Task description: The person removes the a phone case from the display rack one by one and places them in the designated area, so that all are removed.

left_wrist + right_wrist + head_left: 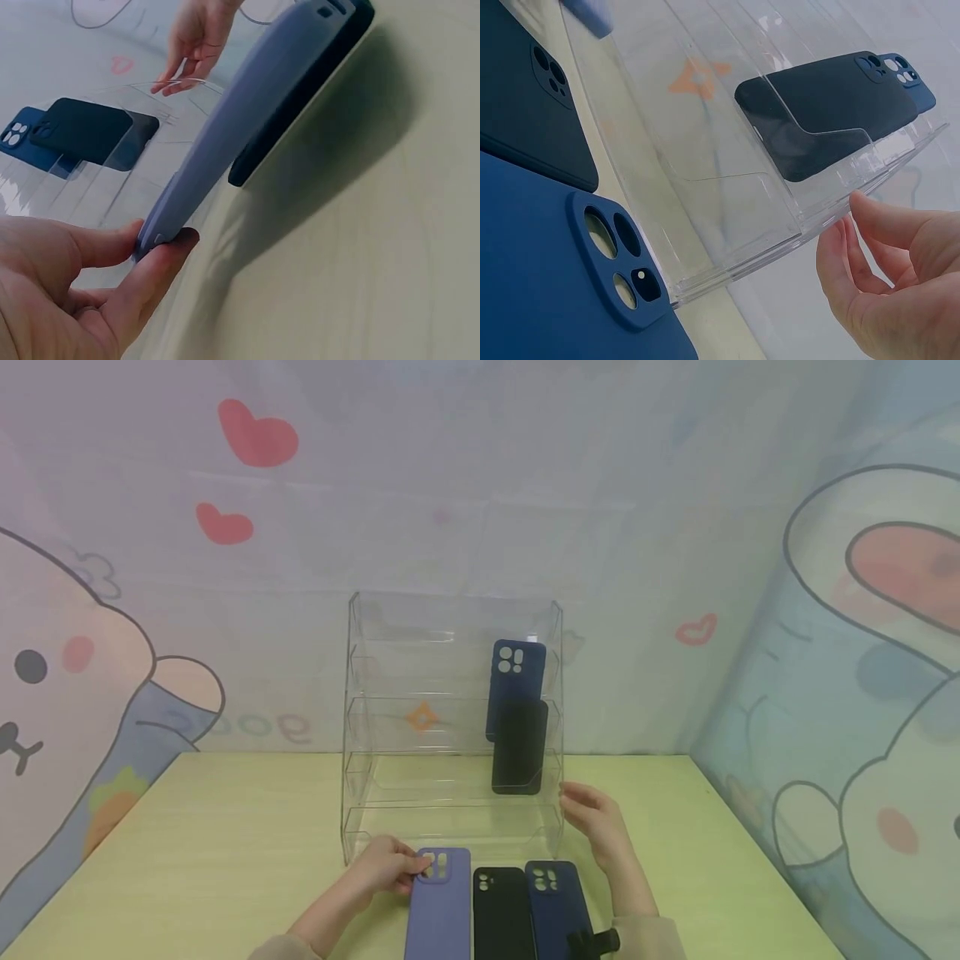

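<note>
My left hand [384, 867] pinches a purple phone case [439, 906] at its upper left corner, thumb on the face by the camera cutout. In the left wrist view the purple case [217, 135] is tilted up off the table at the pinched end. Loosely bent, my right hand [597, 823] is at the right side of a clear tiered rack [420, 806], with fingertips [859, 202] right at the rack's edge. A black phone case [519, 752] leans in a middle tier, overlapping a dark blue phone case [517, 672] in the tier behind it.
Beside the purple case lie another black phone case [502, 910] and a dark blue one [558, 906], side by side in front of the rack. A black strap or clip [595, 942] shows at my right sleeve. Behind the table [247, 827] hangs a cartoon-printed cloth [450, 468].
</note>
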Motion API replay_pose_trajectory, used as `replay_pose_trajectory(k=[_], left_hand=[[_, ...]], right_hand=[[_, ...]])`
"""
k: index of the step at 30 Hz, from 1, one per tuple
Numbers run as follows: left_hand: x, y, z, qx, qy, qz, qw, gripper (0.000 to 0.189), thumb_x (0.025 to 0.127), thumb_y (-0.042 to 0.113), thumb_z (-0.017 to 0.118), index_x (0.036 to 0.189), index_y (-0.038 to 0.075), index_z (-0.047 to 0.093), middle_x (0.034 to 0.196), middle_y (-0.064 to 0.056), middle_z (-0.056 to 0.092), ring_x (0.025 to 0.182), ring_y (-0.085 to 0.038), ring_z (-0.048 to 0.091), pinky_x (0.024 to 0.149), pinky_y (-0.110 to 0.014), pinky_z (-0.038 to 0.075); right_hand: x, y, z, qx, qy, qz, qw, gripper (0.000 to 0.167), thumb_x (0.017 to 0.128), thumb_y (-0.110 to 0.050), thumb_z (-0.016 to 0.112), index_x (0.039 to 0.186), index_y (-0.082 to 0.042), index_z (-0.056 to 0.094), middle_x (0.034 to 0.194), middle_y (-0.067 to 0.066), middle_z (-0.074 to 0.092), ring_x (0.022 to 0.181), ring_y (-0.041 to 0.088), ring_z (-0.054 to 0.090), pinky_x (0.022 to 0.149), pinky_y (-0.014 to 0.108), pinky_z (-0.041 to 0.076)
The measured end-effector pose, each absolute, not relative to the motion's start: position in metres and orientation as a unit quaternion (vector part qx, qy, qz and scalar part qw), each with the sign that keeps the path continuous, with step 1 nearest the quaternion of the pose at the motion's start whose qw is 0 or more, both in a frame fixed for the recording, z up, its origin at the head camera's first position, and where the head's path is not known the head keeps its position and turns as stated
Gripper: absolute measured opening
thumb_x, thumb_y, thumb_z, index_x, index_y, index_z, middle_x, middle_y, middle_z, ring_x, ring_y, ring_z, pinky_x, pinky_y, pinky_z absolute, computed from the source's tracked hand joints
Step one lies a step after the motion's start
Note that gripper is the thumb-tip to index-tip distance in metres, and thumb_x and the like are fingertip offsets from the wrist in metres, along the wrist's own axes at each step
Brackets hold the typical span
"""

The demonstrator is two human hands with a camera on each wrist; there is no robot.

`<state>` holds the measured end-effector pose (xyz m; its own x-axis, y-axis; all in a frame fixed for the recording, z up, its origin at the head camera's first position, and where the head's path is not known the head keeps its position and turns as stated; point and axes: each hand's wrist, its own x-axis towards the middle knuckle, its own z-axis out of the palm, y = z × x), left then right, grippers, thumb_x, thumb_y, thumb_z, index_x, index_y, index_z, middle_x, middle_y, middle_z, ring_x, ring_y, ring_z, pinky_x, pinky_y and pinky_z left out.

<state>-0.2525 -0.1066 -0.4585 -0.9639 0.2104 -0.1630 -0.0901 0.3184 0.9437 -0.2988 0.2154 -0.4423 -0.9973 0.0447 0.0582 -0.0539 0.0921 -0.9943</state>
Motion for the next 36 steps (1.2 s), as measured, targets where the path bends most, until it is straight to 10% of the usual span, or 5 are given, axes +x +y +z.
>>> replay_pose_trajectory(k=[36], left_hand=[[-0.24, -0.098, -0.465, 0.018, 0.844, 0.522, 0.116, 0.024, 0.081, 0.009, 0.078, 0.086, -0.008, 0.062, 0.074, -0.009, 0.066, 0.05, -0.007, 0.059, 0.052, -0.022, 0.056]], right_hand=[[-0.302, 0.216, -0.444, -0.001, -0.738, 0.674, 0.033, 0.041, 0.096, -0.007, 0.058, 0.134, 0.005, 0.052, 0.139, 0.024, 0.053, 0.124, 0.032, 0.056, 0.103, 0.032, 0.05]])
